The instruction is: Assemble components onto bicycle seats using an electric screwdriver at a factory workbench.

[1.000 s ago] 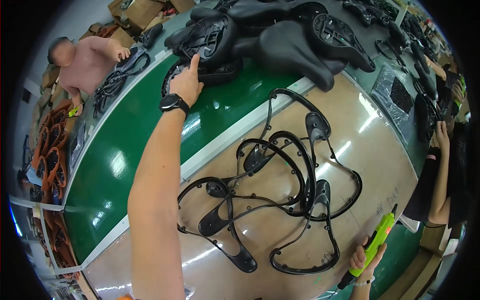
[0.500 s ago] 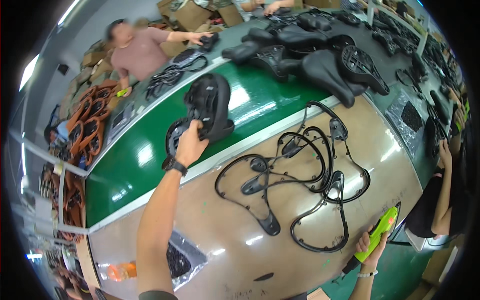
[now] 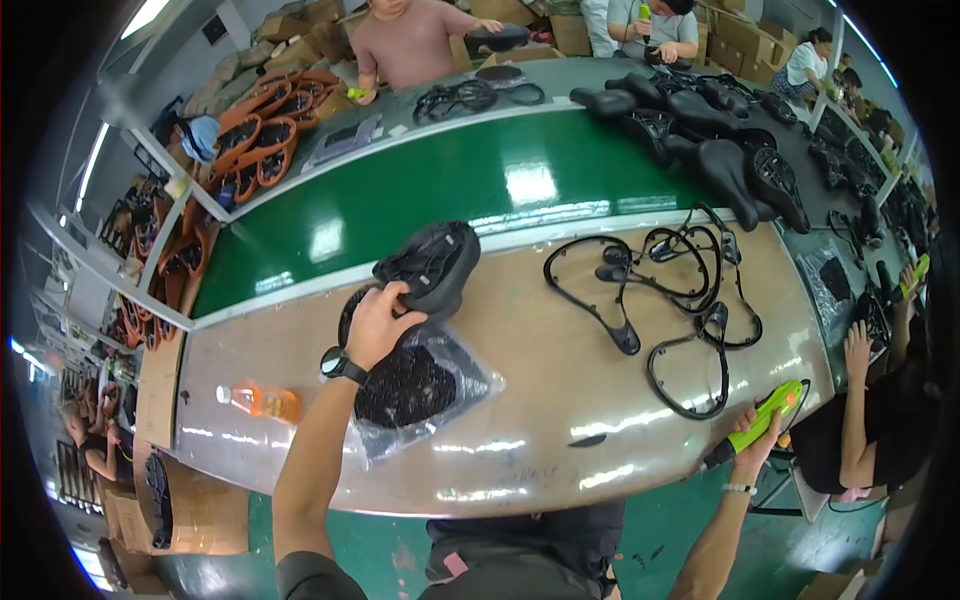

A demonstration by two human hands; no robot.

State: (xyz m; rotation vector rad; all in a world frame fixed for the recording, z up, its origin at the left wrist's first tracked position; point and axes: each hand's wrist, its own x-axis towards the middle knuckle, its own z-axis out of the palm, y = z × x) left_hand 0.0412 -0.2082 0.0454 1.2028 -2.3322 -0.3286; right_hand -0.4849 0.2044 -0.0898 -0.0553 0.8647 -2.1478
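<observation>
My left hand (image 3: pixel 376 328) grips a black bicycle saddle (image 3: pixel 436 268) by its near end, above the brown tabletop (image 3: pixel 530 400). Its underside, with moulded recesses, faces up. Just below it lies a clear plastic bag (image 3: pixel 425 385) of small black parts, partly hidden by the hand. At the table's right front edge my right hand (image 3: pixel 757 442) is closed round a lime-green power screwdriver (image 3: pixel 768 414), its dark tip pointing left and down. Between the hands, toward the right, several black looped saddle frames (image 3: pixel 650 275) lie tangled together.
An orange drink bottle (image 3: pixel 262 402) lies on its side at the left. A green belt surface (image 3: pixel 400 190) runs behind the tabletop. Black saddles (image 3: pixel 720 165) are heaped at the far right, brown saddle parts (image 3: pixel 265 140) at the far left. Co-workers sit behind and at the right.
My left hand has brought the saddle nearer, from over the green surface to over the tabletop. The view has shifted too. My right hand still holds the screwdriver near the front edge.
</observation>
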